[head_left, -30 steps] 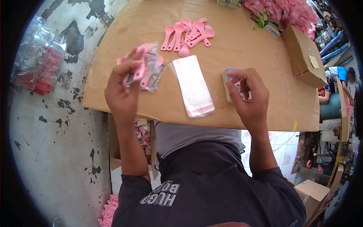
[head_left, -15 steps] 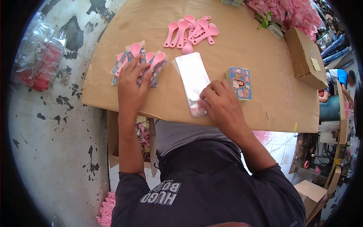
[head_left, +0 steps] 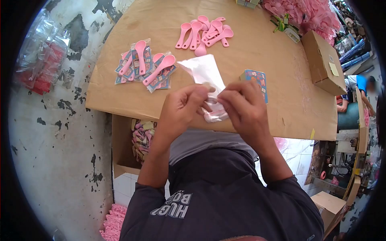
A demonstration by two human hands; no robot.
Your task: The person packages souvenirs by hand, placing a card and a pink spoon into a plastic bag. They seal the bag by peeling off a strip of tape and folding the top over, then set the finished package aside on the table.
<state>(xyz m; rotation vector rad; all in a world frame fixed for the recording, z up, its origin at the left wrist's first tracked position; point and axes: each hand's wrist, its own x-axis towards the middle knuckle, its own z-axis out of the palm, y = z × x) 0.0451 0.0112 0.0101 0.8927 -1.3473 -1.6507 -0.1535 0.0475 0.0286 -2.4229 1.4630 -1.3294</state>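
Observation:
My left hand (head_left: pixel 181 107) and my right hand (head_left: pixel 248 107) are close together above a stack of clear plastic bags (head_left: pixel 208 68). Both have thumb and fingers pinched on the near part of a clear bag; its film is hard to see between the fingertips. Right of the stack, partly behind my right hand, is a pile of blue printed cards (head_left: pixel 257 78). To the left lie several packed bags (head_left: pixel 163 76), each with a pink spoon and a card. Loose pink measuring spoons (head_left: pixel 196 32) are heaped beyond the stack.
A cardboard box (head_left: pixel 321 60) stands at the table's right edge, near a big heap of pink pieces (head_left: pixel 309 16). Below the table's left side is an open carton (head_left: pixel 124 148). Plastic packs (head_left: pixel 44 52) are by the left wall. Another person (head_left: pixel 362 86) is at far right.
My left hand has left the packed spoons and come right to meet my right hand over the bags. My right hand has risen slightly, and the top bag's far end has shifted.

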